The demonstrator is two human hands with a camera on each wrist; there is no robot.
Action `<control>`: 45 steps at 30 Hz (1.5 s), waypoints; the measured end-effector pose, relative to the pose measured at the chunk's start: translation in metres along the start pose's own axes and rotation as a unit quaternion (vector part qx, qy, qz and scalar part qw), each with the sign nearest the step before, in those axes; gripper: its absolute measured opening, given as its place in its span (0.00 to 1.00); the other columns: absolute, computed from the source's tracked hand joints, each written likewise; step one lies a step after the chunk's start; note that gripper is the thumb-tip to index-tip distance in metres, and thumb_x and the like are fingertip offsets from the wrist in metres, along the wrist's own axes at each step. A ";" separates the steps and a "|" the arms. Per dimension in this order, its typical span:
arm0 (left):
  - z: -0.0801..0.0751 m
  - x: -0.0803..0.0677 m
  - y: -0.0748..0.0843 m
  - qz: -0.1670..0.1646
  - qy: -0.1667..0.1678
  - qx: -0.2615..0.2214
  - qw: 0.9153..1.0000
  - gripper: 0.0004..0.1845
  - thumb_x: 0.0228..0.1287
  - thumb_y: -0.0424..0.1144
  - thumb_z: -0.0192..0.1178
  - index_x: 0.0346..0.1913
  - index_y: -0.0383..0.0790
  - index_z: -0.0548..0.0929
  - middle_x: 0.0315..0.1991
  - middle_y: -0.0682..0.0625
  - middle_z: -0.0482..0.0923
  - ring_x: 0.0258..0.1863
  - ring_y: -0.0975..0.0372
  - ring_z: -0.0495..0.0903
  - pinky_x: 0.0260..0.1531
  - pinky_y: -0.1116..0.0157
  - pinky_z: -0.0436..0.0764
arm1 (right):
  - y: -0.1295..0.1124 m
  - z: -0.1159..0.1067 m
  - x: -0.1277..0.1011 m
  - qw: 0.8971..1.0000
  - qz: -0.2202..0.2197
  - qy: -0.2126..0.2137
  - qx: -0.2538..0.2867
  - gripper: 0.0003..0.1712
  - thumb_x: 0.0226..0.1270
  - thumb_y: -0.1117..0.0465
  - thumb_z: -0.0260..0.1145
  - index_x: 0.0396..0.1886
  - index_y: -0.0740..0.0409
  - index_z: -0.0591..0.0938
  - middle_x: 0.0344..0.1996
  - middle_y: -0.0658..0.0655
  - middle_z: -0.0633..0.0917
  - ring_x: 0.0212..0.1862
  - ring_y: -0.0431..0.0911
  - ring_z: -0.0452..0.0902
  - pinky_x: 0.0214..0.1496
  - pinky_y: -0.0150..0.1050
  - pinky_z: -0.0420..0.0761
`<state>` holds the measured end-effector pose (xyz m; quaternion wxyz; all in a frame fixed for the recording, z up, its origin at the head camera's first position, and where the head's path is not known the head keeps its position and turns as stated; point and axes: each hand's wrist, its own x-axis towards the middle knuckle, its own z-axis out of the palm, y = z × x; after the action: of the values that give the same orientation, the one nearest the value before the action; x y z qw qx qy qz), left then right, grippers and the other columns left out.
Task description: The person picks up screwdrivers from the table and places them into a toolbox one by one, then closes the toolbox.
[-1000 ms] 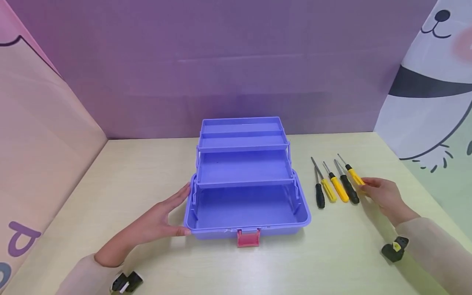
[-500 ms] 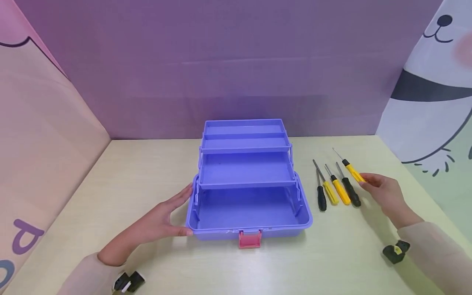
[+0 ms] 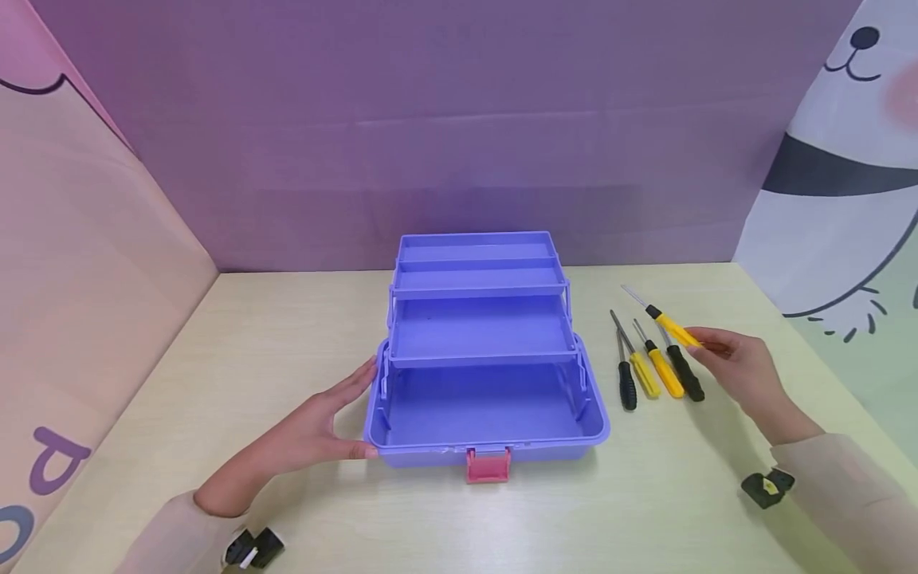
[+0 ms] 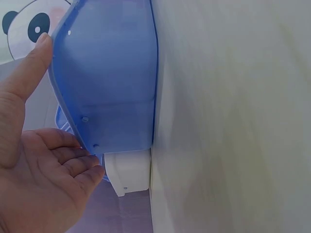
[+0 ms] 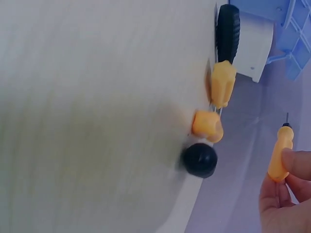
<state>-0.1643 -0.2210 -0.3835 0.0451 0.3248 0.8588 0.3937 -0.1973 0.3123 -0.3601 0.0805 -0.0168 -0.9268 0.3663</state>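
A purple toolbox (image 3: 430, 458) stands open, with its stepped trays (image 3: 480, 328) raised and a pink latch (image 3: 488, 467) at the front. My left hand (image 3: 311, 426) touches its left side, thumb at the front corner and fingers further back; in the left wrist view this hand (image 4: 43, 170) lies along the rim with the thumb spread. My right hand (image 3: 742, 375) pinches the yellow handle of a screwdriver (image 3: 677, 330), raised with its tip toward the upper left. In the right wrist view the screwdriver (image 5: 280, 153) is up off the table, between thumb and fingers.
Several more screwdrivers lie right of the toolbox: a black-handled one (image 3: 627, 387), a yellow one (image 3: 648, 379), a yellow-and-black one (image 3: 665, 371) and a thicker black one (image 3: 685, 375). A purple backdrop (image 3: 459, 143) rises behind the pale table (image 3: 301, 319), with printed panels at both sides.
My right hand has lifted the yellow screwdriver off the table and moved it slightly left, over the black-handled one. My left hand stays at the toolbox.
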 end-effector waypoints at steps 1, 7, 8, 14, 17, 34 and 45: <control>0.000 0.000 0.000 -0.001 0.000 0.001 1.000 0.53 0.49 0.45 0.72 0.73 0.37 0.50 0.75 0.45 0.44 0.71 0.46 0.49 0.63 0.73 0.54 | -0.001 0.001 0.000 1.000 -0.009 0.003 0.002 0.21 0.69 0.64 0.59 0.57 0.72 0.74 0.50 0.74 0.78 0.31 0.19 0.67 0.33 0.17 0.75; 0.000 -0.001 0.001 -0.006 0.001 0.006 1.000 0.53 0.50 0.46 0.72 0.73 0.37 0.50 0.75 0.45 0.44 0.71 0.46 0.49 0.64 0.69 0.55 | -0.009 0.006 -0.001 0.999 -0.047 0.016 -0.004 0.20 0.67 0.66 0.61 0.56 0.72 0.76 0.47 0.73 0.80 0.31 0.26 0.70 0.32 0.17 0.75; 0.000 -0.001 0.001 -0.006 0.001 0.005 1.000 0.53 0.50 0.46 0.72 0.73 0.37 0.50 0.75 0.45 0.44 0.71 0.46 0.49 0.64 0.71 0.54 | -0.010 0.007 -0.001 0.999 -0.051 0.017 -0.005 0.20 0.67 0.66 0.61 0.55 0.72 0.76 0.47 0.73 0.80 0.31 0.27 0.71 0.32 0.17 0.75; 0.000 0.000 0.001 -0.004 0.002 -0.003 1.000 0.53 0.49 0.45 0.72 0.73 0.35 0.50 0.75 0.44 0.44 0.71 0.46 0.49 0.62 0.77 0.52 | -0.017 0.009 -0.001 0.996 -0.092 0.019 -0.007 0.19 0.65 0.66 0.62 0.54 0.71 0.77 0.46 0.72 0.80 0.33 0.20 0.68 0.35 0.14 0.72; 0.000 0.001 0.001 -0.007 0.001 -0.002 1.000 0.53 0.50 0.46 0.72 0.73 0.35 0.50 0.75 0.44 0.44 0.71 0.47 0.49 0.63 0.76 0.52 | -0.019 0.010 -0.001 0.994 -0.102 0.023 -0.010 0.19 0.65 0.66 0.63 0.54 0.70 0.78 0.46 0.71 0.81 0.34 0.17 0.65 0.35 0.13 0.71; -0.001 0.001 0.003 -0.015 -0.003 -0.013 1.000 0.53 0.49 0.45 0.72 0.73 0.35 0.50 0.75 0.46 0.44 0.72 0.48 0.47 0.62 0.79 0.51 | -0.034 0.015 -0.004 0.979 -0.196 0.043 0.025 0.16 0.60 0.73 0.64 0.49 0.72 0.80 0.44 0.67 0.82 0.41 0.16 0.68 0.45 0.12 0.69; 0.000 0.000 0.003 -0.012 -0.003 -0.019 1.000 0.53 0.49 0.45 0.72 0.73 0.35 0.50 0.75 0.45 0.43 0.72 0.48 0.47 0.62 0.78 0.50 | -0.045 0.018 -0.006 0.979 -0.202 0.017 0.021 0.16 0.61 0.71 0.65 0.49 0.70 0.80 0.44 0.67 0.83 0.43 0.16 0.66 0.46 0.12 0.68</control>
<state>-0.1627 -0.2194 -0.3812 0.0591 0.3148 0.8548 0.4084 -0.1926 0.2670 -0.3434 0.1686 0.1663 -0.9017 0.3616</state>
